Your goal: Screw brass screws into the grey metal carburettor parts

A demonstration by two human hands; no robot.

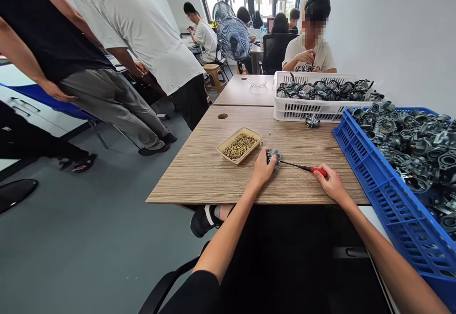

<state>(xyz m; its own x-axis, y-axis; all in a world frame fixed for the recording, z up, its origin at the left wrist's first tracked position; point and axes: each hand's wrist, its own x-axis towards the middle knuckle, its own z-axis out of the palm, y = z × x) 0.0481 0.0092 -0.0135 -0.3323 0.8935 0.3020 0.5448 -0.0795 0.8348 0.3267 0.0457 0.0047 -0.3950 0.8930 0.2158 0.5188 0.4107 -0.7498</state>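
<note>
My left hand (264, 167) is closed around a small grey metal carburetor (273, 154) on the wooden table. In my right hand (332, 182) is a screwdriver (309, 168) with a red and black handle, held level. Its thin shaft points left and its tip meets the right side of the carburetor; the exact contact is too small to make out. Just left of my left hand stands a cream tray (238, 160) filled with small brass-coloured parts (240, 146). A couple of tiny loose pieces lie near the tray's right corner.
At the right, a blue crate (384, 171) is heaped with metal carburetors. Behind it stands a white basket (295, 113) of similar parts, with one carburetor (312, 121) in front. A person sits across the table; two people stand at the left. A clear dish (257, 82) lies farther back.
</note>
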